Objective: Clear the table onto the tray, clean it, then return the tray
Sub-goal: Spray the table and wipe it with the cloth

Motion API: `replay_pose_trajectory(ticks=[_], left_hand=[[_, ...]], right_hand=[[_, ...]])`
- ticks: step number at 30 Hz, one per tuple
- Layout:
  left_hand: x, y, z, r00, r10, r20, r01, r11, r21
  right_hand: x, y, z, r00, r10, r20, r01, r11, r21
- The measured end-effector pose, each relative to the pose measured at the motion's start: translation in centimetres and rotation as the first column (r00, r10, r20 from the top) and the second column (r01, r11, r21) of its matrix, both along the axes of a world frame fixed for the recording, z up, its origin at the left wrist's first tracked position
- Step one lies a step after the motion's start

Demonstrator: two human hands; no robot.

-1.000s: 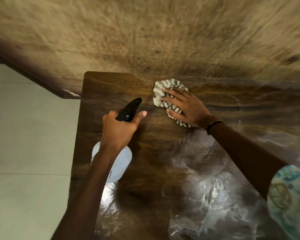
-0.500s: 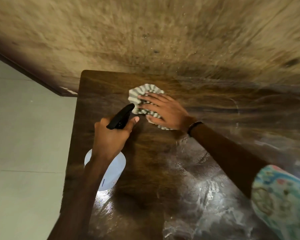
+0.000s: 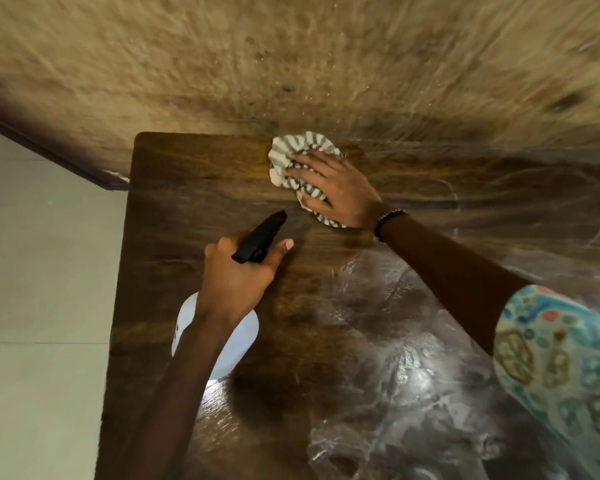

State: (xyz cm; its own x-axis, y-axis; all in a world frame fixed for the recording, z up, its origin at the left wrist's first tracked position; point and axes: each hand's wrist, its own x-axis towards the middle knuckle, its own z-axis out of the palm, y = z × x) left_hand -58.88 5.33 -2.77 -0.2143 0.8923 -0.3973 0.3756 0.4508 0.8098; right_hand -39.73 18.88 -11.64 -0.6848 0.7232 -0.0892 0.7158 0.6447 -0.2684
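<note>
A dark wooden table (image 3: pixel 194 188) fills the middle and right of the head view, wet and streaky toward the right. My right hand (image 3: pixel 333 188) presses a bunched grey-and-white striped cloth (image 3: pixel 291 155) flat against the tabletop near its far edge, fingers spread over it. My left hand (image 3: pixel 238 271) grips the neck of a white spray bottle (image 3: pixel 238 344) with a black trigger head (image 3: pixel 260 237), held above the table's left part. The tray is not in view.
A rough tan wall (image 3: pixel 291 64) runs right behind the table's far edge. Pale floor tiles (image 3: pixel 39 306) lie to the left of the table, with a dark skirting strip (image 3: pixel 49 154) along the wall's base.
My right hand has slid the cloth back to the right and toward the wall after wiping to the left. The spray bottle in my left hand has stayed about where it was.
</note>
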Motion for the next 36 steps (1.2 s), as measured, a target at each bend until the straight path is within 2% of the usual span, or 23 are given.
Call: replay_pose_trajectory(ticks=[2,7,14,19,23,25,27,32,36], left_hand=[[1.0,-0.8,0.1,0.999,-0.044,-0.024,0.044,0.999,0.004],[3.4,-3.6,-0.3,0.993,-0.111,-0.048,0.111,0.994,-0.017],[5.6,-6.8,-1.0,0.969,-0.206,-0.133,0.19,0.974,-0.121],[5.7,-8.1,-1.0,0.951,-0.277,-0.137,0.264,0.959,-0.108],[5.5,-9.2,-0.9,0.96,-0.218,-0.176,0.2,0.973,-0.11],[5.2,-9.7,-0.8,0.979,-0.161,-0.121,0.15,0.983,-0.102],[4.9,-10.1,-0.7,0.992,-0.113,-0.057,0.107,0.989,-0.105],[4.7,-10.5,-0.5,0.998,-0.068,-0.011,0.067,0.993,-0.094],[4.3,-10.8,-0.6,0.998,-0.057,-0.002,0.057,0.997,-0.045]], right_hand=[[2.9,-0.1,0.1,0.999,0.039,-0.018,-0.039,0.999,-0.022],[6.1,-0.2,0.0,0.975,-0.22,-0.031,0.22,0.976,-0.002],[5.9,-0.4,0.3,0.971,-0.235,-0.035,0.235,0.972,-0.027],[5.8,-0.6,0.3,0.972,-0.23,-0.047,0.228,0.973,-0.041],[5.6,-0.9,0.2,0.971,-0.237,-0.043,0.236,0.972,-0.021],[4.9,-1.6,0.2,0.97,-0.239,-0.04,0.238,0.971,-0.021],[3.6,-3.0,0.3,0.985,-0.168,-0.035,0.168,0.986,-0.018],[0.0,-9.4,-0.6,0.986,0.159,-0.058,-0.16,0.987,-0.02],[3.7,-12.6,-0.8,0.952,0.303,-0.034,-0.305,0.952,-0.035]])
